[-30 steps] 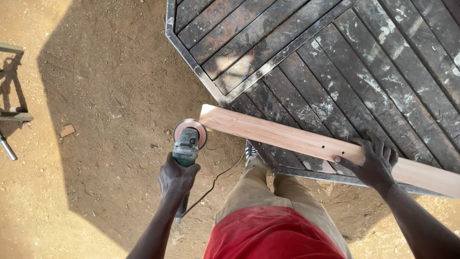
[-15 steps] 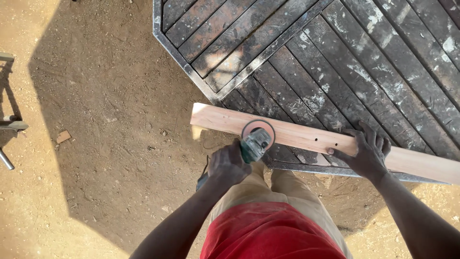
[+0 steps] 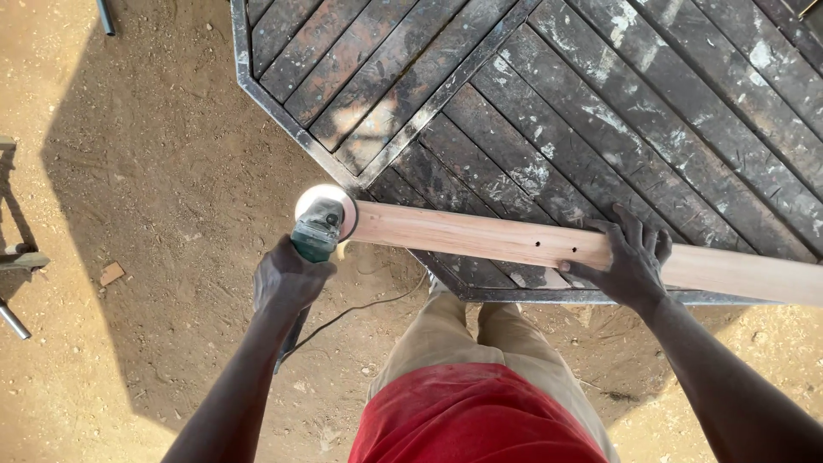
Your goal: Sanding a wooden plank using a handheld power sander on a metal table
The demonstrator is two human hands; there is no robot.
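A long pale wooden plank lies across the near edge of a dark octagonal slatted table, its left end overhanging the ground. My left hand grips a green angle grinder whose round sanding disc sits at the plank's left end. My right hand presses flat on the plank to the right of two small holes, fingers spread over its top and far edge. My legs in tan trousers and a red garment show below.
Bare sandy ground lies left and below the table. The grinder's black cord trails over the dirt. Metal bars stick in at the left edge, a pipe end at top left, a small wood scrap nearby.
My left hand has carried the grinder from the middle of the plank back to its left end. My right hand stays pressed on the plank. The view has shifted slightly.
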